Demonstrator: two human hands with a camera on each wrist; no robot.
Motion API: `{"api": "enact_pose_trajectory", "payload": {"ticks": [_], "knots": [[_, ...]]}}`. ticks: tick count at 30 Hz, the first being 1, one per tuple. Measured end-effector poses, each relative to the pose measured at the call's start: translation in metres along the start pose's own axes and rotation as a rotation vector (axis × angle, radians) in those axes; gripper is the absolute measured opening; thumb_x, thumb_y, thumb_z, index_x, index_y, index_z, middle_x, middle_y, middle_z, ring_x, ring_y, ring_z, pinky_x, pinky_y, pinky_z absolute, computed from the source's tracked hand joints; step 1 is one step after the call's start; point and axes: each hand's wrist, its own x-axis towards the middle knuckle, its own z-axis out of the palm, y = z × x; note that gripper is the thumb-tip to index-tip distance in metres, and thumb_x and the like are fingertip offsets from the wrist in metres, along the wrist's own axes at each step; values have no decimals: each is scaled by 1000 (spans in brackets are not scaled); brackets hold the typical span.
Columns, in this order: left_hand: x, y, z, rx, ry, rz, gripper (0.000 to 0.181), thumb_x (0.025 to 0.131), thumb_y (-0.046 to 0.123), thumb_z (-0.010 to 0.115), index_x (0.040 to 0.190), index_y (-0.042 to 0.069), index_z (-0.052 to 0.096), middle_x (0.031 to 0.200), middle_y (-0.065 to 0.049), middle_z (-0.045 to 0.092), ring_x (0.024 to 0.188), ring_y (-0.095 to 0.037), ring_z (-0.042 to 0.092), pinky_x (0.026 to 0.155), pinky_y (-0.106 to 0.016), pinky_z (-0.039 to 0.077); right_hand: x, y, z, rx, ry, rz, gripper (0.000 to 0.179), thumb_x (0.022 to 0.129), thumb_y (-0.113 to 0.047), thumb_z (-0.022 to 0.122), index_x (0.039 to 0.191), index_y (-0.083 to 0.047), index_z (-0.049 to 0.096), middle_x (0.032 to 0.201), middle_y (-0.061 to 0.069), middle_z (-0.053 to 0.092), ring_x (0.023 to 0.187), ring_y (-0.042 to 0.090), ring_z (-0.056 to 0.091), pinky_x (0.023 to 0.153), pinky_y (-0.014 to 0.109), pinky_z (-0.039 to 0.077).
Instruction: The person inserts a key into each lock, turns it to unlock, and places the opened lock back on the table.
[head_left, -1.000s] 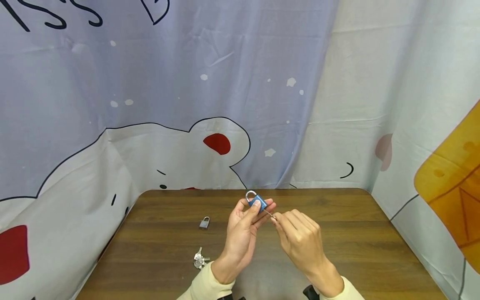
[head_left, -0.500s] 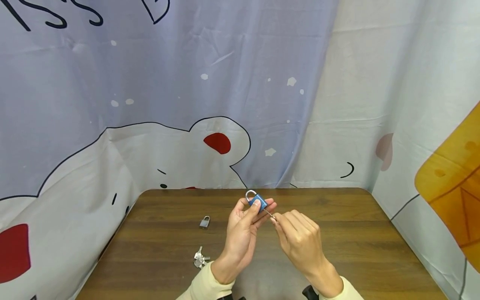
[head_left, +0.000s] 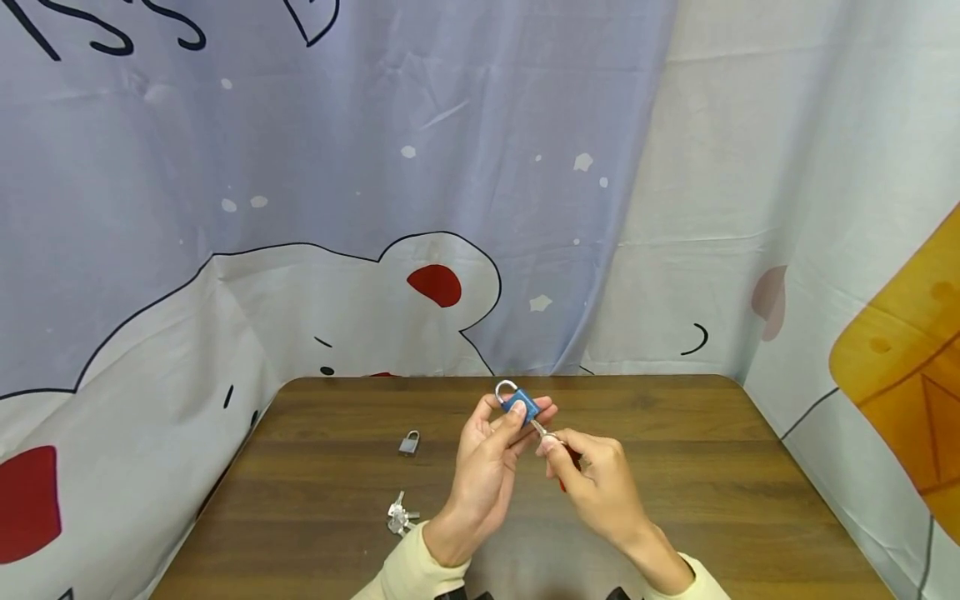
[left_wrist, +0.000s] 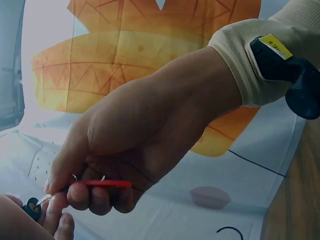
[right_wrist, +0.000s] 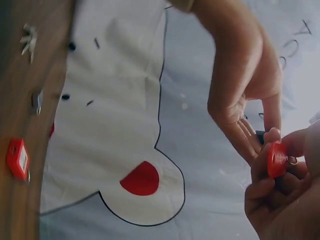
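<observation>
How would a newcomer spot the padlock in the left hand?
In the head view, find the brown table, then the left hand above it. That hand grips the padlock, with a key at its lower end. Its blue body sets it apart from the grey padlock lying on the table.

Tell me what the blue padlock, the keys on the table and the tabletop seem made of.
Blue padlock: probably metal, its body evenly blue as if coated, its shackle bright and silvery. Keys: likely metal, going by their silvery glint. Tabletop: brown wood grain with a soft sheen; solid wood or laminate, I cannot tell.
</observation>
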Motion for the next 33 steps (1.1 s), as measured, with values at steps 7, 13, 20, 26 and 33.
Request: {"api": "enact_pose_trajectory", "payload": {"ticks": [7, 13, 20, 26, 33], "knots": [[0, 2, 0, 3, -68, 8, 15, 101, 19, 56, 110, 12, 46, 108, -4, 76, 108, -19, 70, 101, -30, 51, 1, -2, -7, 410, -184, 294, 23, 103, -2, 43, 87, 3, 59, 64, 4, 51, 55, 4, 43, 41, 26, 35], [0, 2, 0, -15, -119, 4, 15, 102, 19, 53, 114, 14, 45, 111, -2, 75, 110, -18, 69, 100, -30, 51, -2, -3, -7, 705, -295, 450, 30, 107, -15, 36, 86, -3, 53, 68, -9, 47, 63, 4, 44, 53, 32, 33], [1, 1, -1, -32, -183, 22, 14, 102, 15, 51, 115, 17, 46, 107, -1, 76, 106, -17, 71, 100, -32, 52, -1, -2, -7, 1236, -440, 520, 37, 109, -17, 19, 85, -14, 48, 66, -9, 37, 58, 8, 32, 57, 26, 25], [1, 1, -3, -31, -252, 46, 14, 102, 11, 49, 114, 17, 44, 107, -2, 75, 105, -17, 71, 101, -30, 52, -1, -2, -5, 1623, -566, 492, 40, 108, -20, 10, 90, -16, 46, 68, -7, 27, 57, 8, 21, 56, 22, 18], [0, 2, -5, -21, -336, 91, 16, 103, 10, 47, 116, 19, 44, 109, 0, 74, 109, -17, 70, 101, -29, 51, -4, -5, -1, 1805, -641, 508, 34, 108, -28, 16, 94, -19, 45, 68, -8, 23, 57, 6, 18, 58, 20, 18]]}}
